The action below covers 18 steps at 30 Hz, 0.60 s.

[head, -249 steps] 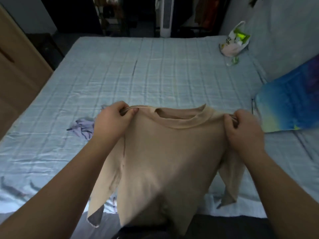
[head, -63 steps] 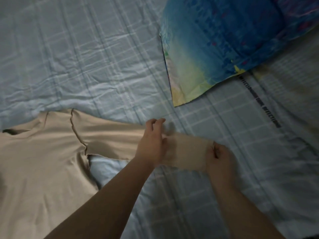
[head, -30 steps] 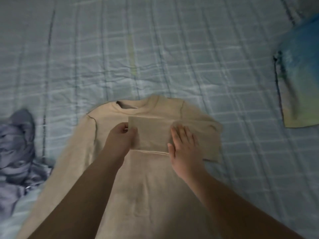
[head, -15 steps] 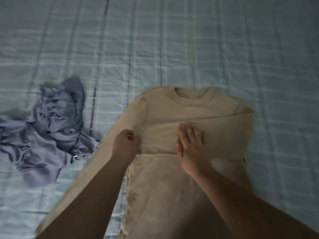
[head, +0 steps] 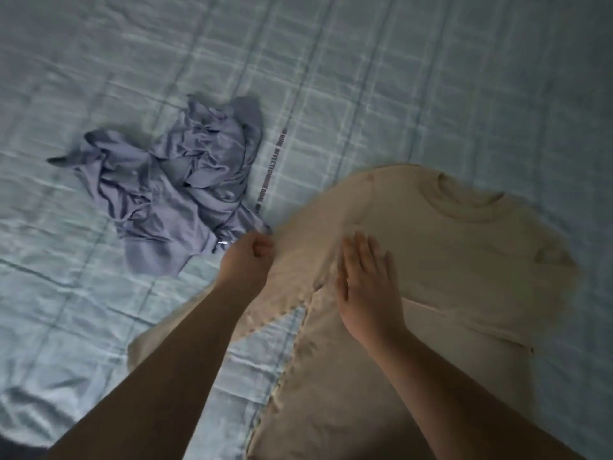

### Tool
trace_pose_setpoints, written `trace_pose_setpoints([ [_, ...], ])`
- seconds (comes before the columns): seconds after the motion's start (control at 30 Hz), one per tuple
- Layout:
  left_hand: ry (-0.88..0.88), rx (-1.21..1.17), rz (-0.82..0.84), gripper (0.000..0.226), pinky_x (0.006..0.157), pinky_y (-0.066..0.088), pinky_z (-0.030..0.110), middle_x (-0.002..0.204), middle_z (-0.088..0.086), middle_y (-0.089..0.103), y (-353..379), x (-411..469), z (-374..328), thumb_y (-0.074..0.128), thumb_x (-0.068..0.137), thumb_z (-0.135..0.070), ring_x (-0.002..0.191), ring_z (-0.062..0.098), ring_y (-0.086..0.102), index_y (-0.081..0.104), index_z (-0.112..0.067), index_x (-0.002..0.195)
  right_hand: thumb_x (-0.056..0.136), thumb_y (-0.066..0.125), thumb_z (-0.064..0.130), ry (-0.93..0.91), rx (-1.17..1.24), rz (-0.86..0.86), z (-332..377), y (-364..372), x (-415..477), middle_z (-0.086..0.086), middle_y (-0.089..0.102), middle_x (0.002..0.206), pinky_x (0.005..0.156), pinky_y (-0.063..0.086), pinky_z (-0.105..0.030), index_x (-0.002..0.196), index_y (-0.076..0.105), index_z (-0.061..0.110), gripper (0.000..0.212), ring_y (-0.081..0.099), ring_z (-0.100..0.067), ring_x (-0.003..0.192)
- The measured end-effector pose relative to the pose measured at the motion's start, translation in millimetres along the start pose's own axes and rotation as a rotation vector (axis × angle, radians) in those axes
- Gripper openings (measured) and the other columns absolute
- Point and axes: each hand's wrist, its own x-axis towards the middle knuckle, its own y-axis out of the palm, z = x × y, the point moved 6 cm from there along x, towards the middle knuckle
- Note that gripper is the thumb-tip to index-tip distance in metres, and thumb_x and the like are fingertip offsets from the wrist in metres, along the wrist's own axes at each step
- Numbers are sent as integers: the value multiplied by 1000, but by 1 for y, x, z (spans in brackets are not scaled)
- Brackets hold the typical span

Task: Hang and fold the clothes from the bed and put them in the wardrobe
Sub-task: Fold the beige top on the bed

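Folding step: my left grip pinches the beige long-sleeved cloth shirt at its nine-o'clock sleeve; right grip flat, fingers straight, pinning the chest. Next, I judge: sleeve across toward three o'clock.

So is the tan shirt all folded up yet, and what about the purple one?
Not yet. Done: the beige shirt lies flat on the bed with one sleeve folded across its chest. In hand: the left hand pinches the edge of the other sleeve while the right hand presses the shirt flat. Left: finishing this fold, the crumpled purple garment, and putting both away; no wardrobe shows here.
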Motion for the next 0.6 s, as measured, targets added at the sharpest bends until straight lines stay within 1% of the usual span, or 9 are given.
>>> trace_pose_setpoints([
  [0.07, -17, -5, -42, 14, 72, 47, 32, 84, 0, 69, -22, -7, 23, 63, 83, -12, 82, 26, 64, 64, -25, 87, 95, 36, 32, -103, 25, 18, 39, 6, 4, -11, 30, 159, 118, 22, -52, 152, 33, 15, 60, 26, -31, 147],
  [0.13, -50, -9, -98, 13, 74, 45, 30, 89, 1, 70, -45, -15, 53, 63, 84, -14, 86, 26, 65, 65, -26, 89, 93, 37, 31, -207, 51, 22, 76, 13, 5, -12, 32, 158, 118, 23, -52, 150, 37, 14, 59, 27, -31, 147],
  [0.2, -93, 10, -154, 16, 74, 41, 25, 95, 1, 71, -70, -26, 82, 63, 86, -14, 89, 24, 65, 68, -25, 97, 93, 39, 30, -298, 44, 31, 108, 22, 2, -12, 36, 156, 117, 23, -52, 149, 39, 13, 58, 29, -32, 146],
  [0.27, -142, 34, -171, 22, 75, 37, 22, 99, -2, 69, -94, -40, 109, 64, 86, -13, 88, 20, 62, 69, -23, 105, 93, 43, 30, -389, 9, 41, 135, 32, -4, -13, 41, 153, 116, 24, -52, 148, 41, 12, 58, 33, -33, 144],
  [0.33, -195, 48, -151, 24, 76, 37, 22, 99, -7, 66, -114, -55, 138, 64, 85, -13, 87, 15, 60, 69, -24, 106, 94, 44, 30, -468, -16, 62, 157, 42, -12, -14, 41, 153, 116, 25, -53, 148, 40, 11, 57, 34, -33, 143],
  [0.43, -326, 14, -96, 22, 74, 43, 26, 96, -11, 67, -135, -77, 185, 66, 84, -17, 89, 15, 63, 69, -29, 103, 96, 40, 31, -547, -39, 129, 184, 57, -21, -12, 33, 158, 116, 24, -52, 152, 34, 12, 59, 27, -32, 146],
  [0.47, -334, 17, -68, 23, 74, 43, 25, 95, -10, 66, -139, -84, 196, 67, 85, -17, 90, 15, 63, 69, -28, 104, 97, 40, 31, -564, -44, 143, 191, 62, -23, -12, 31, 159, 115, 25, -52, 152, 33, 12, 59, 26, -31, 147],
  [0.53, -286, 73, -3, 25, 78, 44, 27, 94, -9, 64, -143, -92, 210, 70, 85, -18, 92, 17, 62, 69, -27, 108, 97, 40, 30, -578, -61, 147, 202, 69, -27, -12, 30, 160, 116, 23, -52, 152, 33, 12, 58, 23, -31, 149],
  [0.6, -253, 142, 65, 21, 82, 44, 29, 90, -9, 61, -144, -94, 217, 72, 86, -26, 92, 17, 60, 67, -26, 107, 97, 42, 29, -578, -82, 131, 208, 76, -30, -11, 29, 160, 117, 21, -53, 152, 33, 12, 59, 23, -32, 149],
])
